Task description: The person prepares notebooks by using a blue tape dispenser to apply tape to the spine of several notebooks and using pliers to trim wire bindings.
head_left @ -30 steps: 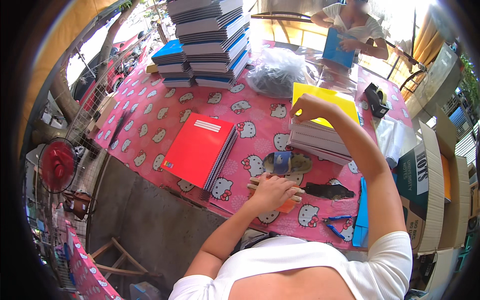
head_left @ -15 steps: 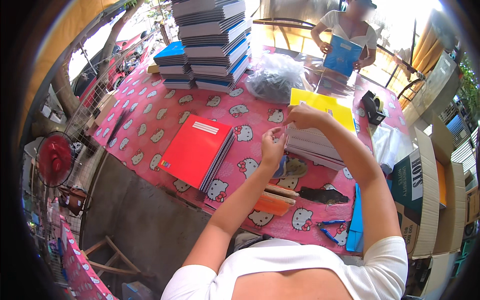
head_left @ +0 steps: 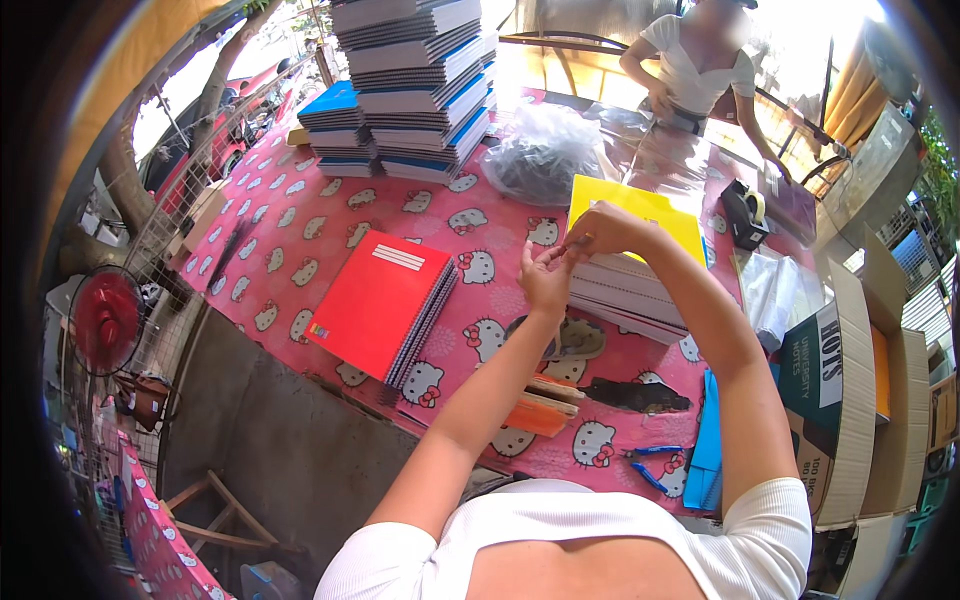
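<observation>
A stack of spiral notebooks with a yellow cover on top stands right of the table's middle, its white page edges toward me. At its left corner my right hand bends over the yellow cover, fingers pinched together. My left hand comes up beside it, thumb and fingers curled, the tips meeting those of the right. Whatever lies between the fingertips is too small to make out. A pile of red-covered spiral notebooks lies to the left, apart from both hands.
Nearer me are blue-handled pliers, an orange-sided block, a black flat piece and blue covers. Tall notebook stacks, a plastic bag, a tape dispenser and a person are beyond. Right: cardboard box.
My left hand has moved slightly up to meet the right at the yellow stack's corner. The person opposite no longer holds up the blue notebook and reaches an arm down toward the table's right side.
</observation>
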